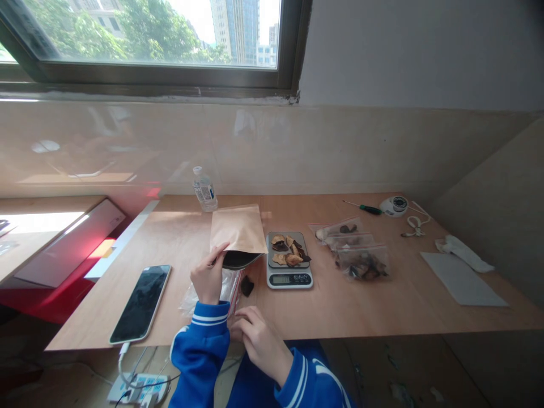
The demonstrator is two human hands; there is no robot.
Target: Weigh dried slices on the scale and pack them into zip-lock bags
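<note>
My left hand pinches the near edge of a brown kraft paper bag. The bag's mouth faces me and gapes, showing a dark inside. At the table's front edge, my right hand has its fingers curled together; whatever they may hold is hidden. Below the paper bag lies a clear zip bag with a red strip, partly covered by my left hand. A dark dried piece rests beside it. Just right of the paper bag, a digital kitchen scale carries several brown dried slices.
Right of the scale lie zip bags of dried pieces. Farther back are a green screwdriver, a white dome camera and a white sheet. A water bottle stands behind the paper bag; a phone on a cable lies left.
</note>
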